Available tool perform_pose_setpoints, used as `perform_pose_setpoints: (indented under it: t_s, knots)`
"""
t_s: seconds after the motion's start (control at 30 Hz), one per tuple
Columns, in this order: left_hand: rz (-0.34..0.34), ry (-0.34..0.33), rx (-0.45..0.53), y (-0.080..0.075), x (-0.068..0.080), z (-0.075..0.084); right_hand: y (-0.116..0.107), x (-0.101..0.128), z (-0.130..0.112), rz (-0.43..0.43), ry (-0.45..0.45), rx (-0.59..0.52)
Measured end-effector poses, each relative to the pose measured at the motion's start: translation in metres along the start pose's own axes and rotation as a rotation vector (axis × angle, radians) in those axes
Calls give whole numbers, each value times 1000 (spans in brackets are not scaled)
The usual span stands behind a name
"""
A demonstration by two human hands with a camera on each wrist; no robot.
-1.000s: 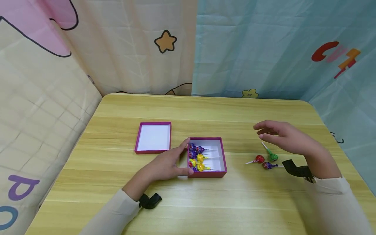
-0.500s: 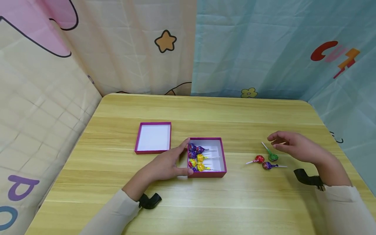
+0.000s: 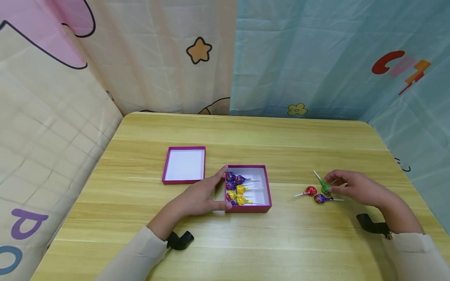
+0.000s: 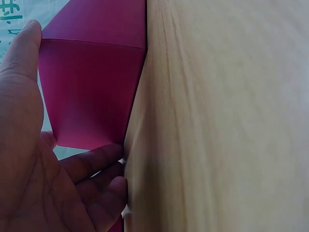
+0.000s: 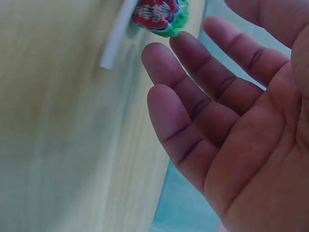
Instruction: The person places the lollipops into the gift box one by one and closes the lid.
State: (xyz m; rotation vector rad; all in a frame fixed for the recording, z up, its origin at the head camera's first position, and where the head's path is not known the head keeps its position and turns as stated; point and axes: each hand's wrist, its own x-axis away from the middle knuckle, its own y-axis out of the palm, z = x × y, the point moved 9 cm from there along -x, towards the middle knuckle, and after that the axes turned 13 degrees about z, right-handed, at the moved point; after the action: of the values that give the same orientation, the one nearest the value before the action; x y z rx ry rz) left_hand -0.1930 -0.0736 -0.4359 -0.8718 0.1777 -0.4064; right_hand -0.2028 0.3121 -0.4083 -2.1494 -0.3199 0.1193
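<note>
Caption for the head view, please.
Left hand steadies magenta box of lollipops; right hand reaches green lollipop.

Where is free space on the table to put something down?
Bare: the far strip of the table behind the lid and box, and the near edge. Crowded: around the loose lollipops by the right hand.

Lid [image 3: 184, 164] left of box [image 3: 265, 186]; 3 loose lollipops [image 3: 319, 191] to its right.
</note>
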Motion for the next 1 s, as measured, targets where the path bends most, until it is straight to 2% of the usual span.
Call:
perform_pose_setpoints:
  t_s: [0.2, 0.5, 1.0]
  knots:
    - [-2, 1, -4, 0, 0, 1, 7, 1, 4, -21, 18, -40]
    - [-1, -7, -7, 1, 0, -1, 14, 1, 5, -14, -1, -19]
    - [12, 16, -14, 0, 0, 0, 3, 0, 0, 25, -6, -1]
